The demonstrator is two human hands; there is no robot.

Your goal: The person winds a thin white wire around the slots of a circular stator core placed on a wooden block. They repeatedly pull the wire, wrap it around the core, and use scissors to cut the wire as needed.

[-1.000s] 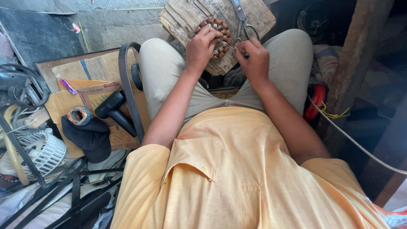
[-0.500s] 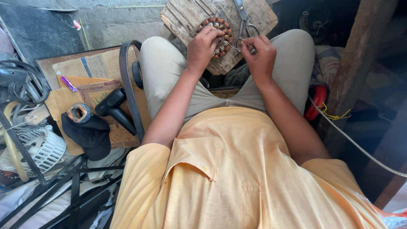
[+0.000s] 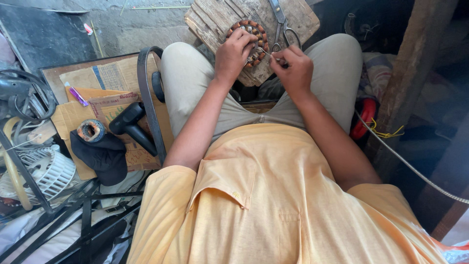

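Note:
A round motor stator with copper-coloured windings (image 3: pixel 258 30) lies on a worn wooden block (image 3: pixel 215 17) between my knees. My left hand (image 3: pixel 235 55) rests on top of the stator and holds it down. My right hand (image 3: pixel 292 68) is just right of it, fingers pinched on a thin pale strip or wire (image 3: pixel 268 52) that reaches to the stator's edge. A pair of metal scissors (image 3: pixel 282 23) lies on the block, just beyond my right hand.
At left, on flattened cardboard (image 3: pixel 73 115), lie a black heat-gun-like tool (image 3: pixel 128 124), a second small stator on a black cloth (image 3: pixel 91 131), a purple pen (image 3: pixel 77 96) and a rubber belt (image 3: pixel 145 93). A white fan grille (image 3: pixel 46 171) and cables sit further left. A wooden post (image 3: pixel 415 73) stands right.
My right hand has drawn slightly back from the stator with the thin strip pinched. My left hand stays on the stator.

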